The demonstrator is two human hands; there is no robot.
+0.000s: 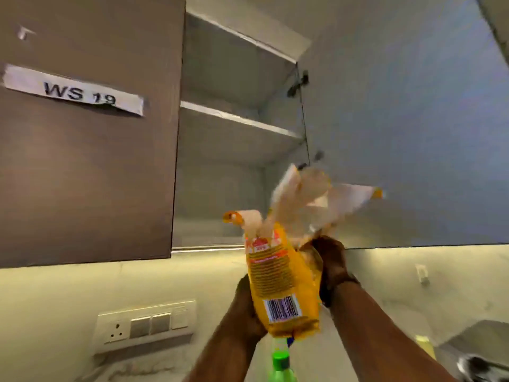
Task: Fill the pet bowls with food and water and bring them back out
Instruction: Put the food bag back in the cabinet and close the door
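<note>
1. Below the open cupboard (237,128), I held the yellow food packet (281,285) upright in both hands.
2. My left hand (248,307) cupped its lower side; my right hand (332,263) had its fingers clenched on the neck, under the torn, flaring top.
3. I judged food could spill if it tipped. No bowls were in view; a green-capped bottle (281,365) stood just beneath.

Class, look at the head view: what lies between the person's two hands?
The yellow food bag, held between the left hand and the right hand; its torn-open top points toward the open cabinet.
</note>
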